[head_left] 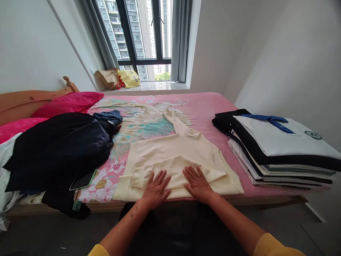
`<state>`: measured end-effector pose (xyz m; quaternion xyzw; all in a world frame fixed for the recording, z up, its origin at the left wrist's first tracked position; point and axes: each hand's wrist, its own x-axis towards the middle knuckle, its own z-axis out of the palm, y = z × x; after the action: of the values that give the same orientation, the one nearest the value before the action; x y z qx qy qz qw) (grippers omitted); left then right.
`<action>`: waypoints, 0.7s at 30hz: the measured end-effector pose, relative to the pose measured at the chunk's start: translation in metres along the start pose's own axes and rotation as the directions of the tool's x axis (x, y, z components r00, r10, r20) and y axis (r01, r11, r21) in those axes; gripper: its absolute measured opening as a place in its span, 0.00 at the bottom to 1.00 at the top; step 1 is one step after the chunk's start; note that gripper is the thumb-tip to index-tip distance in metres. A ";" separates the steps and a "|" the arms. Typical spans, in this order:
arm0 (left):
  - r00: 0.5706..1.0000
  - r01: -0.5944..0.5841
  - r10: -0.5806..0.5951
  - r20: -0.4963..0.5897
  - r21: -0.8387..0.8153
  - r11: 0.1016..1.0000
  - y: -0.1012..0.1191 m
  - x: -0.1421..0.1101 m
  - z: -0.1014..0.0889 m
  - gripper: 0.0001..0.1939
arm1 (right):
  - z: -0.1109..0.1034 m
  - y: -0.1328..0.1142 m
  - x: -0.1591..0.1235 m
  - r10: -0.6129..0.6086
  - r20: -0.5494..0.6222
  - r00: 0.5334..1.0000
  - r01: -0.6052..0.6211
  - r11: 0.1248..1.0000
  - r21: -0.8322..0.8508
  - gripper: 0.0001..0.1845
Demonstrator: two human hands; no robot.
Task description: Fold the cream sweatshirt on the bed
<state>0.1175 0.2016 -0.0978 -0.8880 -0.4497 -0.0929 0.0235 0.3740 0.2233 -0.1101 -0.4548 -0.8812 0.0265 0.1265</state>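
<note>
Smoothing the folded cream garment at the near edge of the bed.

We had our left hand [156,188] and right hand [197,183] pressed flat, fingers spread and gripping nothing, side by side on the cream-coloured soft knit top [176,156], which lay on the pink floral bedsheet [207,106] with a sleeve folded across its lower part and its hood stretched away from us. To our left sat a heap of dark navy clothes [58,149] with a phone [82,181] at its edge; to our right, a neat stack of folded shirts [279,149]. We judged the fold to be midway, so the next move called for flattening the creases and taking the hem evenly with both hands.
</note>
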 end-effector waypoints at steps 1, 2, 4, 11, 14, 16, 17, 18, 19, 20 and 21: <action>1.000 0.002 -0.002 0.010 -0.001 1.000 -0.001 -0.005 0.001 0.28 | 0.004 0.002 -0.002 0.004 0.008 1.000 -0.004 1.000 0.011 0.31; 1.000 0.008 -0.008 0.017 -0.001 1.000 -0.003 -0.009 0.000 0.28 | 0.005 0.004 -0.005 0.014 0.007 1.000 -0.014 1.000 0.023 0.31; 0.999 0.023 -0.023 0.023 0.001 1.000 -0.009 -0.020 -0.005 0.27 | 0.001 0.001 -0.012 0.041 -0.024 0.999 -0.040 0.998 0.058 0.30; 0.994 0.109 -0.109 -0.014 0.080 0.991 -0.043 -0.043 -0.018 0.27 | -0.024 -0.073 -0.036 -0.128 -0.128 0.983 0.165 0.927 0.338 0.26; 0.994 0.113 -0.112 -0.018 0.080 0.990 -0.051 -0.036 -0.025 0.24 | -0.020 -0.110 -0.032 -0.215 -0.041 0.976 0.213 0.892 0.398 0.28; 0.995 0.095 -0.094 -0.022 0.074 0.993 -0.052 -0.026 -0.036 0.21 | -0.012 -0.128 -0.018 -0.236 -0.013 0.972 0.221 0.892 0.394 0.31; 0.997 0.079 -0.078 -0.028 0.071 0.994 -0.052 -0.022 -0.043 0.20 | -0.008 -0.134 -0.009 -0.235 -0.015 0.972 0.222 0.896 0.384 0.32; 0.998 0.058 -0.055 -0.036 0.070 0.996 -0.053 -0.018 -0.050 0.20 | -0.004 -0.138 0.002 -0.223 -0.022 0.974 0.215 0.904 0.370 0.33; 0.999 0.031 -0.028 -0.044 0.070 0.997 -0.054 -0.015 -0.058 0.20 | 0.000 -0.139 0.014 -0.200 -0.027 0.979 0.196 0.913 0.357 0.35; 0.999 0.003 0.001 -0.050 0.072 0.997 -0.055 -0.014 -0.065 0.19 | 0.004 -0.137 0.026 -0.161 -0.027 0.987 0.160 0.925 0.343 0.37; 0.998 -0.026 0.030 -0.054 0.075 0.997 -0.057 -0.015 -0.071 0.19 | 0.007 -0.133 0.036 -0.107 -0.024 0.994 0.109 0.938 0.329 0.38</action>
<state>0.0527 0.2152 -0.0337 -0.8897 -0.4397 -0.1003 0.0702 0.2468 0.1754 -0.0884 -0.3782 -0.8875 0.1654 0.2047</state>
